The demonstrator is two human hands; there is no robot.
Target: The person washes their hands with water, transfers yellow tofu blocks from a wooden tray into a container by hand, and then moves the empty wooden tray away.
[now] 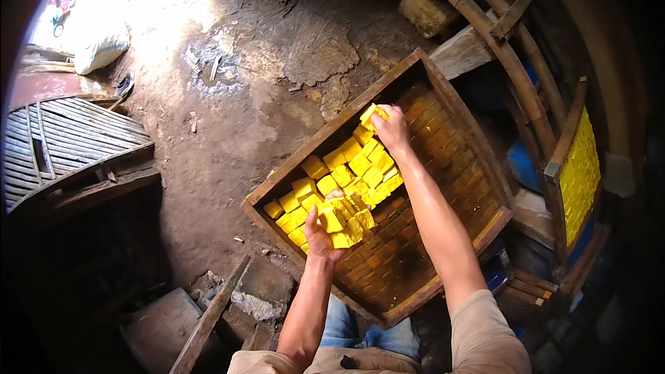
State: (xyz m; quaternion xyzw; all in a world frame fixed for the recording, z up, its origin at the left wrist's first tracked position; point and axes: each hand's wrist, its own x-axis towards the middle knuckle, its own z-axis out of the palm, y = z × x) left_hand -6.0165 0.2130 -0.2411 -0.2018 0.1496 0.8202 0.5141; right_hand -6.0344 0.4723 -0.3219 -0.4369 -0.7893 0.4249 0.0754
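A wooden-framed tray (450,180) with a woven bottom lies tilted across the view in front of me. Rows of yellow tofu blocks (343,175) fill its left side, along the far-left wall. My left hand (318,239) is closed around a cluster of tofu blocks (348,230), held over the tray's lower left part, its thumb showing on the near side. At the far end of the rows, by the tray wall, my right hand (392,128) grips a single tofu block (372,116); its fingertips are partly hidden.
Right of the tray, a second framed tray (582,173) full of yellow pieces stands on edge beside curved bamboo poles (512,62). A slatted bamboo platform (76,145) is at the left. Stone blocks (263,289) and a wooden plank (211,318) lie near my left side on the dirt floor.
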